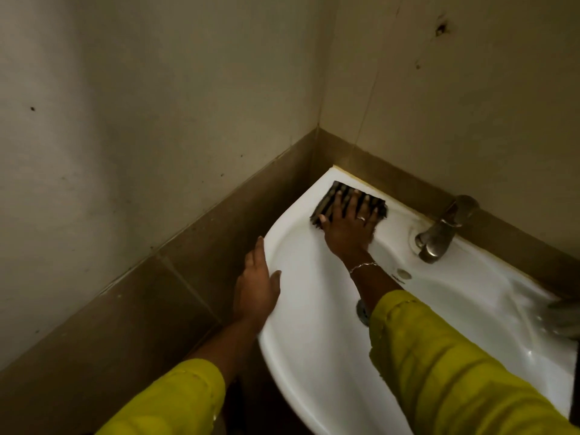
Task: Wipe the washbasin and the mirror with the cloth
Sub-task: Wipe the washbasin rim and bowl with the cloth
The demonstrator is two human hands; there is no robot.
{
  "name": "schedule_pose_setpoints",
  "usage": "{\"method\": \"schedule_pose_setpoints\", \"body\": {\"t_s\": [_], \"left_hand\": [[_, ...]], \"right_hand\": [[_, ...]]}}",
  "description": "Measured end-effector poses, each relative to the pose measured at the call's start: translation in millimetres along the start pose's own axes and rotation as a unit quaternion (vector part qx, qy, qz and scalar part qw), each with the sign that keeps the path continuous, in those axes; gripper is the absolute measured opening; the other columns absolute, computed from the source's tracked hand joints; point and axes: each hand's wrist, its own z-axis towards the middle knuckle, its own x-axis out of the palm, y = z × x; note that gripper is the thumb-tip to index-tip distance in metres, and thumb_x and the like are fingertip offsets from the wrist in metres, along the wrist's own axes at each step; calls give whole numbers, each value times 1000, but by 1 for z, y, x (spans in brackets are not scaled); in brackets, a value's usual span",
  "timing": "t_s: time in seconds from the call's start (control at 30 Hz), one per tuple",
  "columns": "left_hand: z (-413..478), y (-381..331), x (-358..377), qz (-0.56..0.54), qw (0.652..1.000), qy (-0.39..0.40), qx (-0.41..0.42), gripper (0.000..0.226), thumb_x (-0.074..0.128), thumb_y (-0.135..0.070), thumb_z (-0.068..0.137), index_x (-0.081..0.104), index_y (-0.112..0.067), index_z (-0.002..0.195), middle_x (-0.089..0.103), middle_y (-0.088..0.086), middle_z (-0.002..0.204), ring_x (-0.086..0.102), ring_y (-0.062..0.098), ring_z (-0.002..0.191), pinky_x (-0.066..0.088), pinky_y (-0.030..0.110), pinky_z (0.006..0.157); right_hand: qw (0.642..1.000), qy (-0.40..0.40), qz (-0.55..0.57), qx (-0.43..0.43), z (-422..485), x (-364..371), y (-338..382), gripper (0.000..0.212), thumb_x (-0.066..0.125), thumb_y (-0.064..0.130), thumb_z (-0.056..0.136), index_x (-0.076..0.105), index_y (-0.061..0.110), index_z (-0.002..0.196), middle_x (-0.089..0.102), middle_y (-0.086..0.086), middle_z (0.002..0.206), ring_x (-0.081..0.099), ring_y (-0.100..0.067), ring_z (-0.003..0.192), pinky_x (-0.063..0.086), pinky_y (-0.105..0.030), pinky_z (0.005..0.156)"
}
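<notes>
Two pale walls (125,120) meet in a corner, with a band of brown tiles (150,296) along the bottom. The white washbasin (314,356) is fixed in this corner and fills the lower right of the view. The mirror is not in view.

The person wears yellow sleeves (439,365). The left hand (255,287) rests on the left rim of the basin with straight fingers and the thumb laid over the edge; it holds nothing. The right hand (348,227) lies flat, fingers spread apart, and presses the cloth (332,196) on the flat back ledge near the corner. The two hands are well apart.

A metal tap (439,237) stands to the right of the cloth, and the drain (362,312) is partly hidden by the right forearm.

The cloth is dark, ribbed and looks soft and light, so I think a flat palm on its middle is the good way to move it; pinching an edge would only fold it. The glazed basin is hard and probably slippery when wet, so the cloth should slide easily. The wiping of the basin seems in progress, and the mirror is left for later.
</notes>
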Motion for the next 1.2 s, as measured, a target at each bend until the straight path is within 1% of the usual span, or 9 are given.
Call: {"method": "schedule_pose_setpoints", "body": {"t_s": [0.17,0.3,0.43,0.57,0.7,0.83,0.9,1.03,1.2], "left_hand": [[2,1,1,-2,1000,-1,-10,70,52,-25,91,10,-14,146,27,13,149,41,31,127,35,36,99],[3,2,3,-35,999,-14,-20,66,55,-22,90,20,-11,144,30,12,148,39,30,129,32,34,102],[3,3,4,-53,998,-20,-22,66,57,-21,89,22,-10,144,31,12,148,38,29,131,31,31,103],[3,4,4,-79,996,-30,-6,67,60,-19,86,26,-8,142,34,14,145,38,29,130,32,29,102],[8,16,4,-225,974,-21,1,58,63,-13,82,40,-2,134,46,17,136,44,28,125,33,27,101],[12,25,-6,-498,854,26,-144,38,48,-29,92,58,-2,117,64,17,109,58,31,105,45,42,95],[18,24,-15,-536,818,66,-195,52,34,-43,95,53,-4,123,63,15,112,58,28,106,45,42,96],[27,24,-30,-554,798,131,-198,71,20,-57,91,42,-5,134,53,15,129,51,25,119,41,40,101],[27,29,-35,-525,813,190,-166,60,22,-51,94,50,-10,128,60,10,116,60,13,92,50,29,79]], "right_hand": [[982,-21,106,-157,-8,10,39,74,3,52,82,25,20,145,15,-14,155,3,-37,143,-1,-52,112],[940,38,243,-236,-29,13,56,66,13,52,86,34,24,141,12,-4,156,-5,-23,144,-5,-46,113],[909,-37,409,-75,-26,-2,66,49,32,35,91,53,13,129,40,-8,145,27,-25,139,18,-50,114],[969,19,245,14,-18,-6,95,54,34,40,97,24,18,145,2,-12,157,-5,-34,143,6,-48,116],[976,20,208,56,-20,2,115,55,37,39,95,23,21,145,-8,-14,156,-13,-38,141,9,-56,114],[970,24,224,92,-25,2,124,59,43,33,92,20,23,146,-11,-12,156,-15,-38,140,13,-57,111],[965,31,236,107,-30,1,128,60,43,32,92,17,23,146,-14,-12,155,-17,-38,140,13,-57,111],[958,48,255,122,-43,3,137,63,42,32,93,11,25,147,-20,-13,154,-18,-40,140,13,-58,112],[953,75,274,104,-71,1,140,65,42,39,93,8,29,147,-23,-15,152,-12,-38,141,16,-57,112]]}}
